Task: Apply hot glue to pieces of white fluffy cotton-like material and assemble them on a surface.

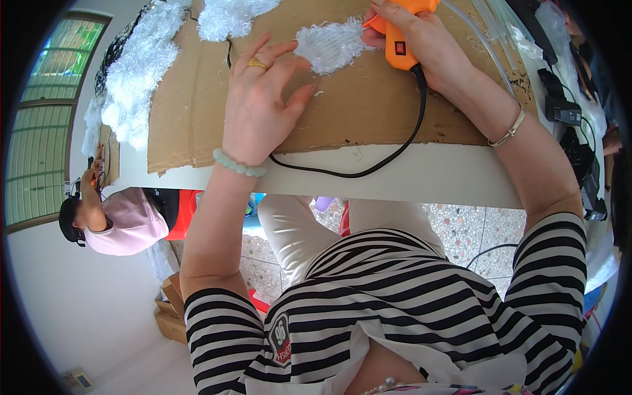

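Observation:
In my right hand (431,49) is an orange hot glue gun (399,47) with a small red switch on its handle. Its nozzle end is cut off at the top of the picture. My left hand (262,99) has its fingers spread and holds nothing. Between both hands, a piece of fluffy white tinsel-like material (332,47) lies flat on brown cardboard (191,125). My left fingertips are close to its left edge; I cannot tell if they touch it. A black cord (388,161) loops from the gun's handle beneath my left wrist.
More fluffy white pieces (227,18) lie at the far edge, with a larger heap (141,79) on the left. Clear sticks (494,33) rest at the far right. A black power adapter (563,110) sits beyond my right arm. Another person (131,220) in pink works at the left.

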Motion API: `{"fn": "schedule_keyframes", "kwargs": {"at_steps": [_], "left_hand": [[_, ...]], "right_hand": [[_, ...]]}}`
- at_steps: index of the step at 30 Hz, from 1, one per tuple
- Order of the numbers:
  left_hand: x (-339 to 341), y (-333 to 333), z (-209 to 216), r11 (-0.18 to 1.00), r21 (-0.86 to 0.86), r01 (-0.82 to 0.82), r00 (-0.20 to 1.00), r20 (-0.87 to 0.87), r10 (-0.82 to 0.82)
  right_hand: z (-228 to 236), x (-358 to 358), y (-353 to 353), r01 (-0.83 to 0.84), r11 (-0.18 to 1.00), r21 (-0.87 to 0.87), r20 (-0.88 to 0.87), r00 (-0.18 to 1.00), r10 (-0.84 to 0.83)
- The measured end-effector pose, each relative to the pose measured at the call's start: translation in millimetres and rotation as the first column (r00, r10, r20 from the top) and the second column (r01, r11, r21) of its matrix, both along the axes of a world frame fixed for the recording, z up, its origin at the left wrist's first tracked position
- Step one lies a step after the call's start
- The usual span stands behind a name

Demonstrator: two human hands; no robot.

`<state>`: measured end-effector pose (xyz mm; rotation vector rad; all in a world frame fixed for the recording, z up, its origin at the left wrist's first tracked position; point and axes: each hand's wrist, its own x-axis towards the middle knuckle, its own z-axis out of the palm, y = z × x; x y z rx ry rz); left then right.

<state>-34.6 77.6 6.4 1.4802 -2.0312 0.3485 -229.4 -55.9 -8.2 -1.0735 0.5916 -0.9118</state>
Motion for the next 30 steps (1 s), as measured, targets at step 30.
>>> {"fn": "schedule_keyframes", "kwargs": {"at_steps": [30], "left_hand": [[17, -2, 8, 0.999, 0.046, -0.018, 1.000, -0.009, 0.018]], "right_hand": [[1, 1, 2, 0.021, 1.000, 0.011, -0.021, 1.000, -0.021]]}}
